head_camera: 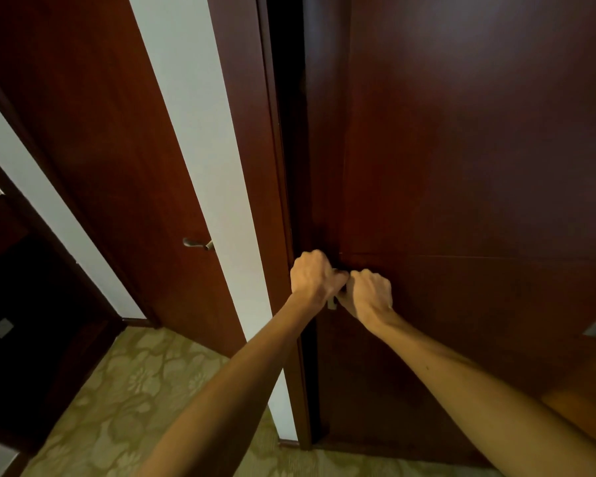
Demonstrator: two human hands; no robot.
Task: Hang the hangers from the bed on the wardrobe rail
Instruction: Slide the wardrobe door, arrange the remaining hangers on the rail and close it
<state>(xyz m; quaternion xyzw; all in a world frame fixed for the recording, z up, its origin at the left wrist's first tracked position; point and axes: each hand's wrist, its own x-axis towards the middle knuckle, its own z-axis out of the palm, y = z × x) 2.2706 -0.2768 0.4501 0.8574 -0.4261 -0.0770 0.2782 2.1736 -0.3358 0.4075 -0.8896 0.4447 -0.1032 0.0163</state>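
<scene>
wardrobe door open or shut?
Barely open: a dark gap runs along the wardrobe door edge; both hands grip its handle.

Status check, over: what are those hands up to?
Left hand and right hand grip wardrobe door handle. No hangers or rail in view. Wardrobe door barely ajar.

A single wide-angle view is given, taken from the head and aimed forward and down. The wardrobe door is seen from close range and fills the right half. Left of it a wall strip, a room door and carpet are taken in. Straight lines are bent towards the edges.
</scene>
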